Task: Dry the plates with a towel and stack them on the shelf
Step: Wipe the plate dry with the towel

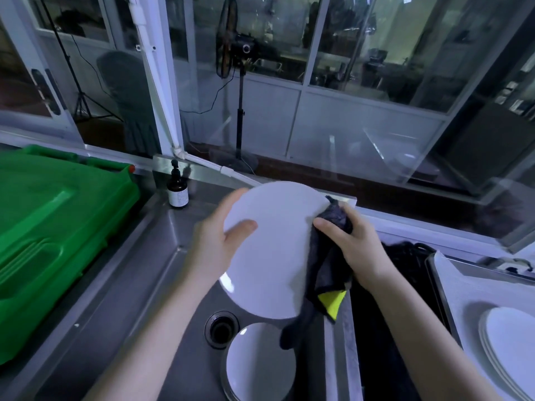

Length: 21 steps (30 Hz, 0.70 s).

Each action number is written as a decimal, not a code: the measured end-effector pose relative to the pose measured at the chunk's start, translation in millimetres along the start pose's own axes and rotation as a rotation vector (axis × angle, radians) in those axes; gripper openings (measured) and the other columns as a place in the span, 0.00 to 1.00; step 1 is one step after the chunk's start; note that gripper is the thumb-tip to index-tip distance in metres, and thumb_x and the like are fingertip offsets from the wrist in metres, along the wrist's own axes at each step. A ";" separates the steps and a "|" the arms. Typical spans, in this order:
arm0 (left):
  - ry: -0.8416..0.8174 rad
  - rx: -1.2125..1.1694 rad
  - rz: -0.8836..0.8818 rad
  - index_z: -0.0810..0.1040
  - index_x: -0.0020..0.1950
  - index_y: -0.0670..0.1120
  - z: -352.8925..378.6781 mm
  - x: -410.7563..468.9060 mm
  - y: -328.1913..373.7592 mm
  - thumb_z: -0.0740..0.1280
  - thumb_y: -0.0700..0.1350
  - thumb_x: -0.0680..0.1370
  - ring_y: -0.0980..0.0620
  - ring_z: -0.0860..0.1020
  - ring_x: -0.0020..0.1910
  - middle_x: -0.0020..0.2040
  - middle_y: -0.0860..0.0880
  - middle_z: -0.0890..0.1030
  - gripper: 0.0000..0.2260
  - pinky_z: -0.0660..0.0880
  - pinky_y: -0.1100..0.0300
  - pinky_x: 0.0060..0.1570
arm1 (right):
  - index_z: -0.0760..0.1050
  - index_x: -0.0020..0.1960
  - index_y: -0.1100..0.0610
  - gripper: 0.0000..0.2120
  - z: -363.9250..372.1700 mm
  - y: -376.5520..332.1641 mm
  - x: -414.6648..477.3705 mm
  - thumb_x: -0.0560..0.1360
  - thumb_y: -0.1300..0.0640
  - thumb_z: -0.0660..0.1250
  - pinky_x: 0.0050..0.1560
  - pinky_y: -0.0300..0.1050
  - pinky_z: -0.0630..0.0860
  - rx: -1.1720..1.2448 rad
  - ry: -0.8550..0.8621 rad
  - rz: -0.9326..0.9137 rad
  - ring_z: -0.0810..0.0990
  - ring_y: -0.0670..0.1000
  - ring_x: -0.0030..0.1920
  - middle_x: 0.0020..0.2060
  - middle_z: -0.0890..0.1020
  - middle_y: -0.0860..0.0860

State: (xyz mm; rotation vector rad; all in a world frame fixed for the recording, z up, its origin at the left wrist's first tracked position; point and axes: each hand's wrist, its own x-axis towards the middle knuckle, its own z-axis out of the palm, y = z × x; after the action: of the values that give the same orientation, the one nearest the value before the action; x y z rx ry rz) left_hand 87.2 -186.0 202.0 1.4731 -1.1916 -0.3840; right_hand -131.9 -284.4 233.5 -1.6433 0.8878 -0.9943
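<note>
Head view: the left hand (215, 244) clamps the left rim of a white plate (275, 256), thumb on the near face and fingers curled behind; the right hand (356, 244) is closed round a bunched dark towel (325, 267) and presses it against the plate's right edge. The plate is held tilted in the air over the steel sink (185, 285); a second plate (257, 369) lies directly beneath it, beside the drain (221, 328). The likeliest trouble is a slip; a wet rim held by one hand could slide under a hard sideways wipe and drop the plate onto the second plate, chipping both. The towel's loose tail hangs low and may dip into the sink and soak up water; carrying the plate to the stacked plates (509, 342) on the right, a careless set-down could knock that stack.
</note>
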 end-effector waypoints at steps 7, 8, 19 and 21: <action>-0.325 0.131 0.063 0.66 0.68 0.76 -11.2 19.5 14.5 0.76 0.50 0.74 0.75 0.71 0.59 0.61 0.73 0.75 0.32 0.63 0.83 0.54 | 0.79 0.47 0.52 0.07 7.7 -9.7 7.9 0.72 0.58 0.75 0.50 0.33 0.72 -0.339 -0.175 -0.193 0.77 0.39 0.44 0.42 0.84 0.48; -0.223 0.057 0.015 0.67 0.67 0.74 -11.1 14.1 10.6 0.76 0.49 0.74 0.76 0.71 0.58 0.60 0.74 0.76 0.30 0.63 0.83 0.53 | 0.80 0.48 0.52 0.06 6.7 -6.2 5.7 0.72 0.59 0.74 0.49 0.33 0.73 -0.288 -0.118 -0.179 0.78 0.39 0.44 0.43 0.84 0.48; 0.139 -0.316 -0.183 0.75 0.60 0.64 16.7 -34.4 -4.6 0.67 0.49 0.80 0.65 0.80 0.55 0.55 0.63 0.83 0.12 0.75 0.64 0.52 | 0.82 0.52 0.51 0.08 14.6 22.1 -22.6 0.74 0.57 0.73 0.55 0.48 0.79 0.248 0.176 0.163 0.84 0.52 0.53 0.49 0.86 0.51; -0.011 -0.206 -0.112 0.75 0.57 0.63 2.1 -21.3 -6.3 0.68 0.49 0.79 0.67 0.79 0.50 0.51 0.65 0.83 0.10 0.72 0.73 0.47 | 0.81 0.49 0.52 0.06 5.4 10.0 -13.8 0.74 0.59 0.73 0.51 0.41 0.78 0.119 0.085 0.041 0.83 0.46 0.49 0.46 0.86 0.48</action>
State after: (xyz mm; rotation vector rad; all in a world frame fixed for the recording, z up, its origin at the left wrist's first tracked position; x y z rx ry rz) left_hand 79.1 -170.7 188.0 1.3630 -1.0475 -0.5744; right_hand -133.3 -272.6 220.2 -1.4862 0.8979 -1.0749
